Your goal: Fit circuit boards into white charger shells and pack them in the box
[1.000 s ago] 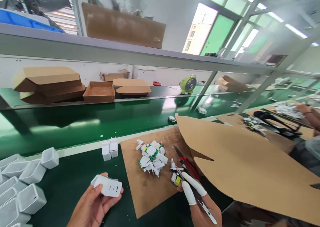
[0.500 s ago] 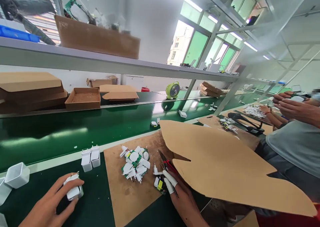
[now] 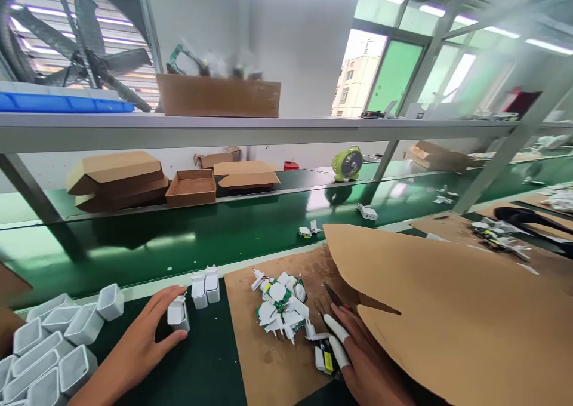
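My left hand curves round a white plug charger, thumb at its near lower edge and fingers behind its top. This charger stands upright just left of two similar white chargers. My right hand, with white finger cots on two fingers, is closed around a thin, dark pointed tool. Beside it lies a dark blade with a bit of red, partly hidden. Against those fingertips is a small circuit board with a yellow part. A pile of white-and-green circuit boards lies to their left.
Several empty white housings stand at the left. A large cut cardboard sheet overhangs the right side. Behind runs a green belt with a few loose parts. A shelf crosses above, and a green fan stands at the back.
The view has swung left, bringing more housings into sight and a co-worker out of it. My left hand has brought the charger beside the other two. My right hand stays by the circuit board.
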Available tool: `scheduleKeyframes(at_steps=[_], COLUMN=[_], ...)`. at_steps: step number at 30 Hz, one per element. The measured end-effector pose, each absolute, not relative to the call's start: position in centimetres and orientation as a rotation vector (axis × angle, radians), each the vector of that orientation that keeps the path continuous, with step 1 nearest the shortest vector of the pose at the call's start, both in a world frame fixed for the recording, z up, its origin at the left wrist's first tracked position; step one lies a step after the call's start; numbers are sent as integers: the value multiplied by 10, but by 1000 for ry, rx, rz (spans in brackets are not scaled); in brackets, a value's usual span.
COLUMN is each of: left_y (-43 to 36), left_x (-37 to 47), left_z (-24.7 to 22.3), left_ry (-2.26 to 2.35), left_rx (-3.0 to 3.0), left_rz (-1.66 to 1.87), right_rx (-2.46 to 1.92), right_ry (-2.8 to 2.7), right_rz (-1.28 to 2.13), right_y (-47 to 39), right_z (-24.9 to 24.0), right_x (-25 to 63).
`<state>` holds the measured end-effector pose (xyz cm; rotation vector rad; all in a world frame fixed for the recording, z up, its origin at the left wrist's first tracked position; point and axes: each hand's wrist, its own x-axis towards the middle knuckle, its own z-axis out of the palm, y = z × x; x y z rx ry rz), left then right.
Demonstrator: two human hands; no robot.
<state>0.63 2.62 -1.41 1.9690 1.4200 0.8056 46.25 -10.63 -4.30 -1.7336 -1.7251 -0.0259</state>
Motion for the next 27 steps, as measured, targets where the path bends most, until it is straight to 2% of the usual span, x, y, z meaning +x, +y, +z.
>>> scheduleKeyframes(at_steps=[6, 13, 17, 23, 27], left_y=[27, 38, 56, 62, 49], left_x=[13, 16, 21, 39, 32], left_z=[-9, -15, -8, -13, -11], left_ry=[1441, 1422, 1393, 1322, 1314], left_rx=[1599, 1528, 1533, 1539, 1544], left_rz=[858, 961, 953, 965, 1007], right_rx=[-1927, -2024, -2018, -1892, -1957], right_ry=[-2018, -2037, -2020, -1700, -1762], right_rz=[33, 121, 60, 41, 163], right_y=[-110, -105, -103, -84, -71], right_z=[-40, -11, 5, -9, -13], right_x=[464, 448, 438, 437, 433])
